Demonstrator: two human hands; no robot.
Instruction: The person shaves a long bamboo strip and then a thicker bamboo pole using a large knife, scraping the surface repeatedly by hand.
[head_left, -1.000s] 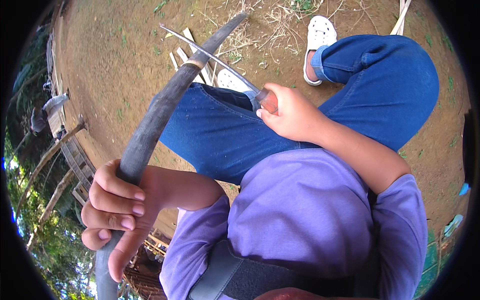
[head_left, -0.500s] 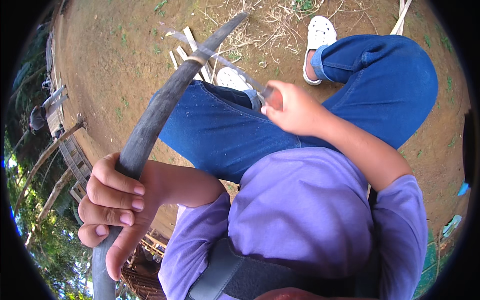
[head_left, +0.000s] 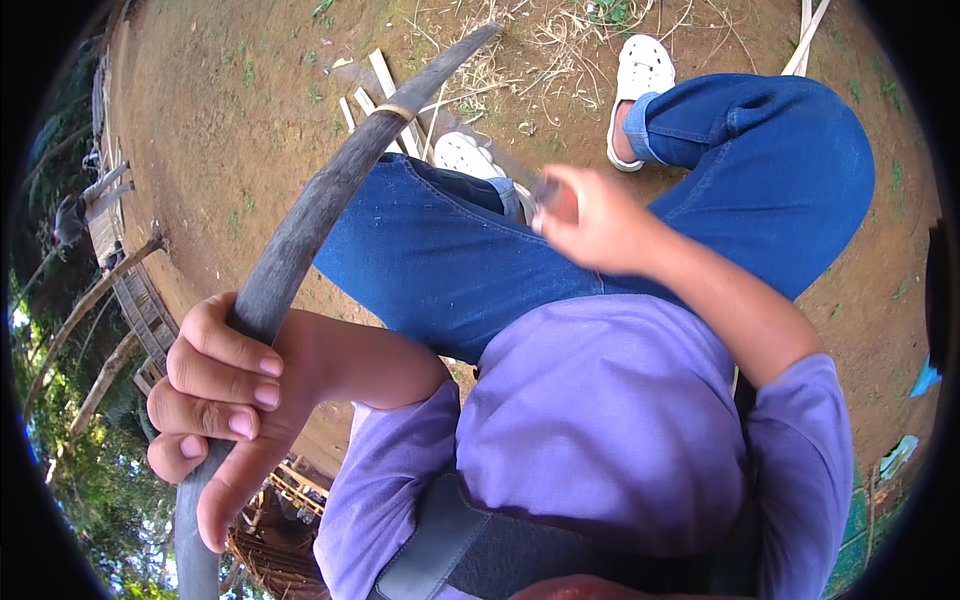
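Observation:
My left hand (head_left: 225,385) is wrapped round a long, dark grey curved wooden stick (head_left: 320,205), which slants up across my lap and tapers toward its far end. A narrow pale cut (head_left: 396,111) rings the stick near that tapered part. In my right hand (head_left: 595,220), over my lap, is the brown handle of a knife (head_left: 552,192). Its long blade, smeared by motion, points up and left toward the pale cut. Whether the edge touches the wood I cannot tell.
Pale split strips (head_left: 383,75) lie on the dirt ground beyond the stick, near one white clog (head_left: 465,155). Dry shavings (head_left: 550,55) are scattered ahead. At the far left are a person (head_left: 72,218) and a wooden bench-like frame (head_left: 140,315).
My right hand and the knife have shifted slightly to the right, the blade more blurred now. My left hand and the stick have moved only a little.

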